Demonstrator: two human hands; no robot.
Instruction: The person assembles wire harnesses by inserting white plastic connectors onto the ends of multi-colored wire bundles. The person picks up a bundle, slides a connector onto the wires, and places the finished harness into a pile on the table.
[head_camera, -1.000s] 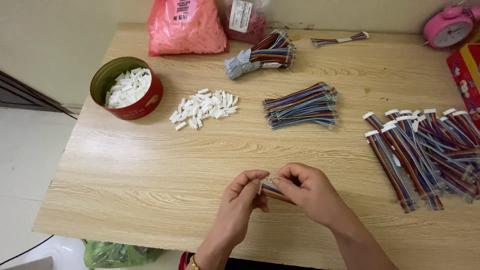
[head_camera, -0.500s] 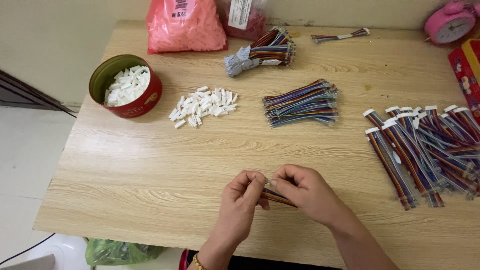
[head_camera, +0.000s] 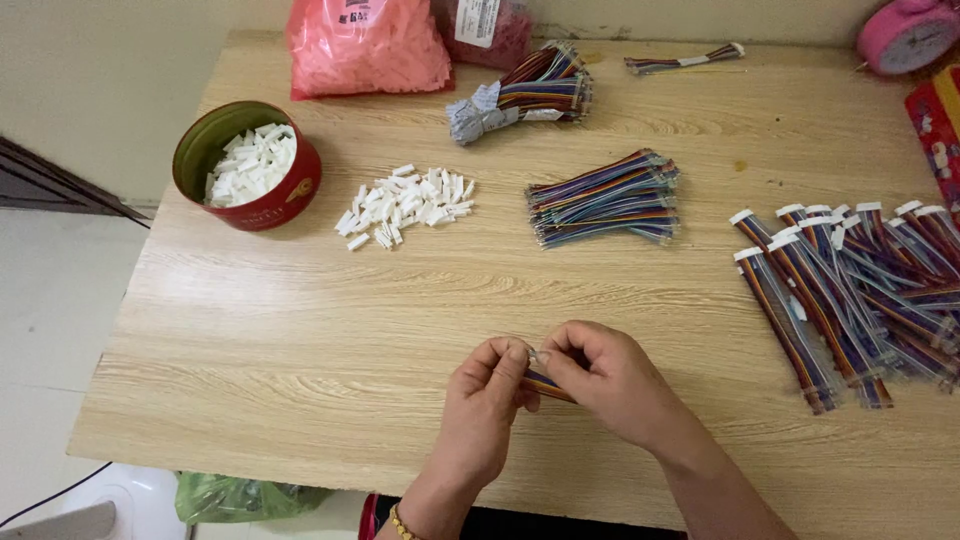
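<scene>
My left hand (head_camera: 483, 405) and my right hand (head_camera: 612, 378) meet above the near edge of the wooden table (head_camera: 300, 330). Together they pinch a short multicoloured ribbon cable (head_camera: 545, 387) with a small white connector at its tip, mostly hidden by my fingers. A loose pile of white plastic connectors (head_camera: 405, 203) lies in the middle left. A bundle of bare multicoloured cables (head_camera: 605, 197) lies beyond my hands. Several cables with white connectors fitted (head_camera: 850, 290) lie piled at the right.
A red round tin (head_camera: 249, 166) holds more white connectors at the left. Pink plastic bags (head_camera: 367, 42) and a tied cable bundle (head_camera: 525, 92) sit at the back. A pink alarm clock (head_camera: 905, 32) stands at the far right corner. A green bag (head_camera: 240, 496) lies below the table.
My hands have stayed in place; the fingers shifted slightly along the cable end, closing in on its tip.
</scene>
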